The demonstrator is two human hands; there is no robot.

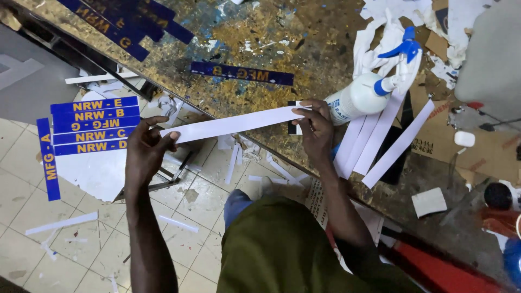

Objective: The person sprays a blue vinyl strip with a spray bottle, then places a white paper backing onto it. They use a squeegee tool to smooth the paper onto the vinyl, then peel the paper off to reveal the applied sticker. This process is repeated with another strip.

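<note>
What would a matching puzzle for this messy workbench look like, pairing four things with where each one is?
Things:
1. long white strip
2. spray bottle
3. stack of blue labels
4. single blue label

Places:
A. lying alone on the paint-stained bench top
B. on a white board out past the left hand
C. held at both ends, by the left hand and the right hand
D. lying on its side on the bench, just beyond the right hand

Pairs: 1-C, 2-D, 3-B, 4-A
</note>
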